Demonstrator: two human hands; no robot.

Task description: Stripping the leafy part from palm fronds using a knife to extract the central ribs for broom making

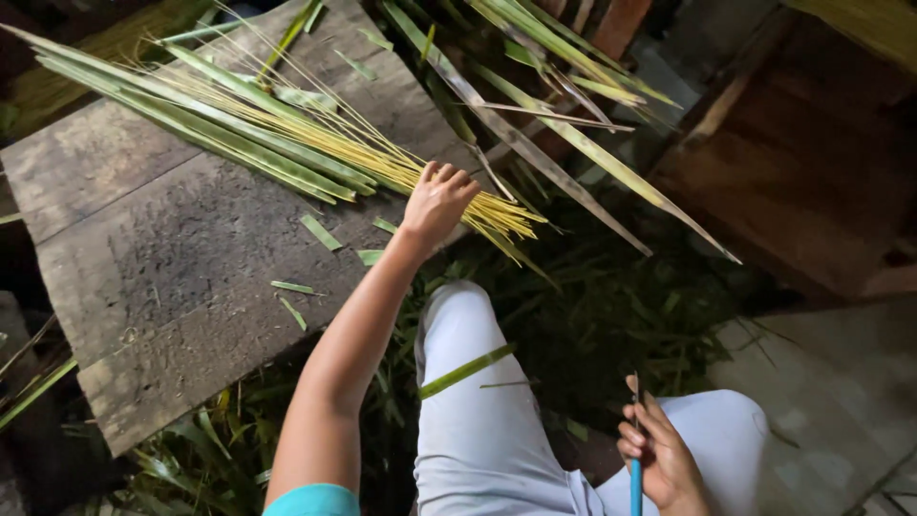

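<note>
Head view, the only one you have: take the bundle of thin yellow sticks [382, 158] as your landmark. It lies on the grey wooden board [162, 258], and its long axis runs on a slant, from the far left corner of the board down toward you and to the right, where the cut ends fan out just past the board's edge.

Your left hand [437, 203] is the nearer one by far. It sits right on the bundle, close to those cut ends, with the arm stretched out over your knee. Your fingers [449, 177] are curled over the top of the sticks from the near side, knuckles up, so the hand looks closed around part of the bundle; how many sticks it has caught you cannot tell from here. The sticks run across your palm, not along it.

Your right hand [661, 459] is well apart from the bundle, low and to the right of it, resting over your right thigh. It is clenched on a thin blue-handled tool [635, 483] held upright, its tip pointing away from you; the working end is too small to make out.

Beside the bundle on its far-left side lie flat green leaf strips [205, 119], following the same slant. Longer pale leaf blades [564, 162] cross beyond the cut ends to the right. Small green scraps [320, 231] dot the board on the near side of the bundle, and one green strip [465, 371] lies across your left leg
</note>
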